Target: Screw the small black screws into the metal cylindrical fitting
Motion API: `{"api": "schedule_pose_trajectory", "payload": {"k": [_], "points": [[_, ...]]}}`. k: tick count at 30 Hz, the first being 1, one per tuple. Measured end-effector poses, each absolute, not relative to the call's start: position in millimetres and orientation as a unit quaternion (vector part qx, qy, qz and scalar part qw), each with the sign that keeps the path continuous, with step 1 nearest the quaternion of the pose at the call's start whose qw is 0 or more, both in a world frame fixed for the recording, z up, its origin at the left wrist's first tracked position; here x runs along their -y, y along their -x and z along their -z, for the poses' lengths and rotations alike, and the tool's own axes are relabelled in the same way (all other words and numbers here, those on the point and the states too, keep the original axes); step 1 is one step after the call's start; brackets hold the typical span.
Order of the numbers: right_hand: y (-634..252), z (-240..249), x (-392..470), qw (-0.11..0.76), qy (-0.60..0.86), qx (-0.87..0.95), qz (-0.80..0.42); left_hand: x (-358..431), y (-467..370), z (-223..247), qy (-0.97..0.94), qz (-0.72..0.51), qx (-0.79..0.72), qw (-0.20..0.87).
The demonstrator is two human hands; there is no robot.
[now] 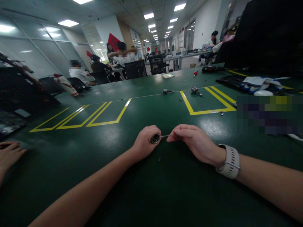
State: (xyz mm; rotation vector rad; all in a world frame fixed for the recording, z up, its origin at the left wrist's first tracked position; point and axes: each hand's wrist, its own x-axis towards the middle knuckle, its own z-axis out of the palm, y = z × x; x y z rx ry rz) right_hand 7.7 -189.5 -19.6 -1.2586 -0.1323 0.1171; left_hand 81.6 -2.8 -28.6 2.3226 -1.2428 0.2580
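My left hand (pixel 146 142) is closed round a cylindrical metal part (pixel 155 138), whose dark hollow end faces me. Close on its right, my right hand (pixel 191 138) pinches a thin metal rod (pixel 163 136). The rod's left tip reaches the metal part; whether it goes inside I cannot tell. Below my left hand, a few tiny metal pieces (pixel 159 159) lie on the green table (pixel 151 195). Two metal parts with shafts, one a small cylinder (pixel 167 91) and one thicker (pixel 196 91), rest farther back.
Yellow tape frames (pixel 191 113) mark the table. A red screwdriver (pixel 195 73), white-and-blue gloves (pixel 260 83) and small metal bits (pixel 222 113) lie toward the back right. At the left edge is another person's hand (pixel 11 154). A dark monitor (pixel 270 37) stands at right.
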Motion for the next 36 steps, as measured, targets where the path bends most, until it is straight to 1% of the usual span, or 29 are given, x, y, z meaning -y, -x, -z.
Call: {"api": "schedule_pose_trajectory", "payload": {"k": [3,8,18,29,33,36], "points": [[-6.3,21.4,187.8,0.800,0.596,0.065,-0.031,3.6,-82.4,29.1,-0.854,-0.094,0.447,0.249],[-2.3,22.2,187.7,0.738,0.667,0.102,0.007,4.5,-81.8,28.7,-0.864,-0.095,0.440,0.225],[-5.7,21.2,188.3,0.798,0.597,0.080,-0.014,4.8,-82.0,28.9,-0.863,-0.093,0.433,0.244],[-5.2,25.0,189.7,0.773,0.633,0.049,0.008,3.7,-83.5,31.4,-0.863,-0.092,0.431,0.246],[-4.1,23.0,188.5,0.767,0.640,0.042,0.037,3.8,-83.5,31.2,-0.862,-0.093,0.424,0.264],[-1.6,21.5,187.5,0.759,0.646,0.073,0.036,4.7,-82.8,30.2,-0.862,-0.099,0.410,0.281]]}}
